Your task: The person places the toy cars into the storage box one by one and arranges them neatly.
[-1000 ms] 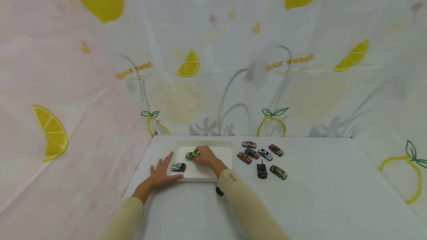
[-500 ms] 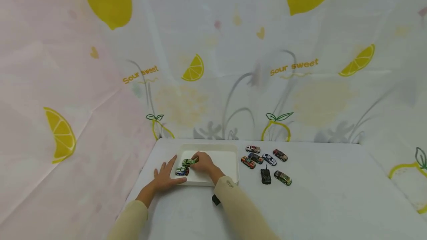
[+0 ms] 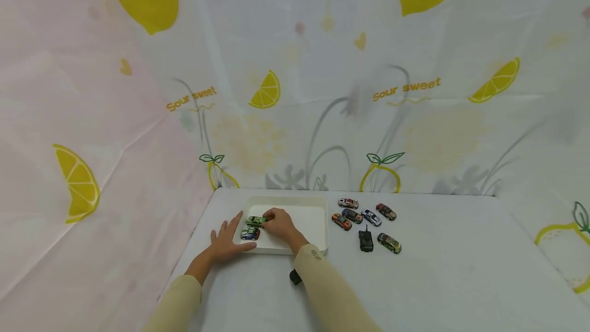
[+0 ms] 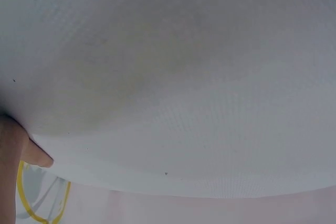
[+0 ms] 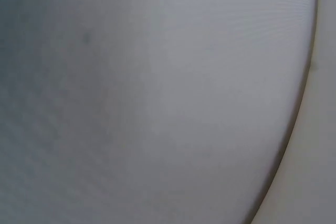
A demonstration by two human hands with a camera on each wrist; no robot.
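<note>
My right hand (image 3: pixel 281 226) pinches the right end of a green toy car (image 3: pixel 255 221) inside a white tray (image 3: pixel 310 225). A blue, white and green toy car (image 3: pixel 250 233) sits just in front of it in the tray's left part. With its fingers spread, my left hand (image 3: pixel 223 244) rests at the tray's front left corner, fingers along the left side and thumb along the front edge. Part of the left hand's fingers (image 4: pixel 13 156) shows at the left of the left wrist view. The right wrist view shows no hand, only white surface and a pale edge.
Right of the tray, several toy cars lie grouped on the white table (image 3: pixel 442 260), among them an orange one (image 3: pixel 341 221) and a white-blue one (image 3: pixel 371 217). A black toy tank (image 3: pixel 366 240) and a green-black car (image 3: pixel 389 243) lie nearer. A lemon-print sheet (image 3: pixel 313 132) hangs behind.
My right hand has moved the green toy car leftward in the tray, to just behind the blue, white and green car. My left hand stays at the tray corner.
</note>
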